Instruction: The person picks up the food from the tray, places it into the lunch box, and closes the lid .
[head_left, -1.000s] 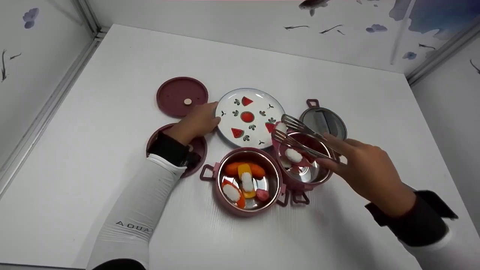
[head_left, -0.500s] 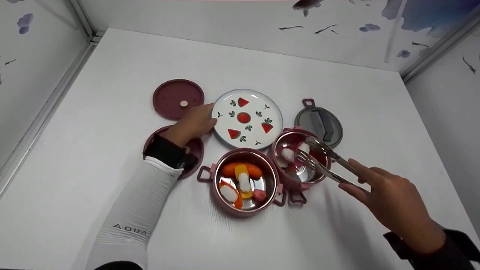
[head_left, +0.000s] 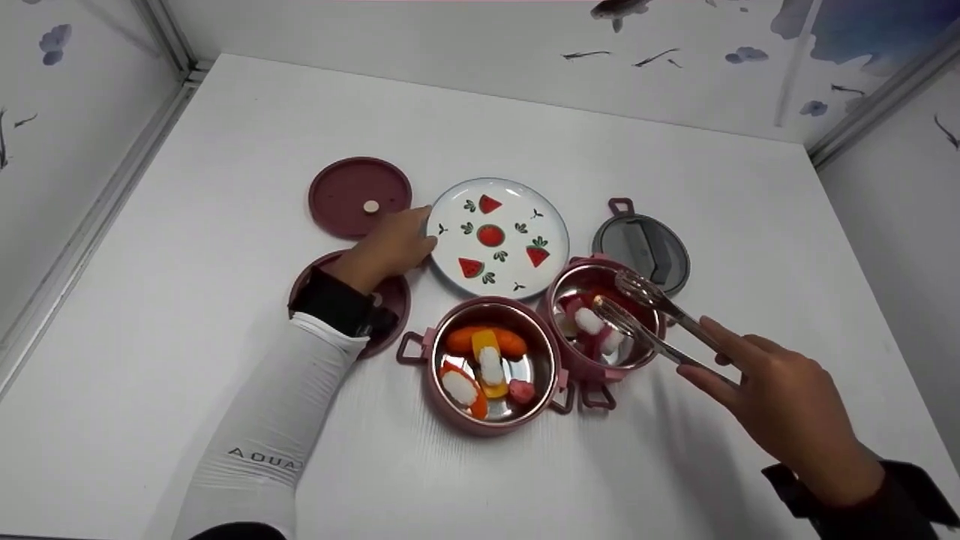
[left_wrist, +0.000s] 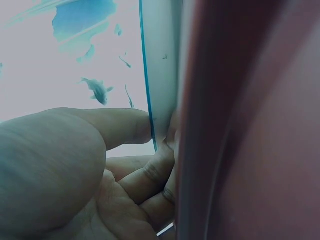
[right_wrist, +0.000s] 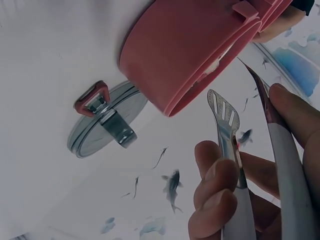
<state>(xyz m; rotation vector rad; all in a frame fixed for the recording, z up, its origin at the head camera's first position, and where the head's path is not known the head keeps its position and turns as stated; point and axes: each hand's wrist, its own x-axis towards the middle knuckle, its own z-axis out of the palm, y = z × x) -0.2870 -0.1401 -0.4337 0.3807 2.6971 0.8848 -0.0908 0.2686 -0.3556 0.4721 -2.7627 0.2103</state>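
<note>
Two pink steel-lined pots stand side by side at the centre of the head view, with two maroon lids at the upper left, one grey metal lid [head_left: 642, 244] at the upper right, and one watermelon-printed plate [head_left: 497, 236] between them. The left pot [head_left: 492, 365] holds an orange carrot piece and several toy sushi pieces. The right pot [head_left: 604, 317] holds a few white and pink pieces.

The right hand [head_left: 780, 405], at the lower right of the frame, grips one pair of metal tongs [head_left: 652, 319], thumb and fingers curled round the handles. The tongs are silver with slotted tips, which are parted and sit over the right pot, around or just above a white piece; contact cannot be told.

The left hand [head_left: 390, 246] pinches the plate's left rim, thumb on top and fingers curled beneath, resting beside the upper lid [head_left: 360, 196] and above the lower lid [head_left: 352, 300].
</note>
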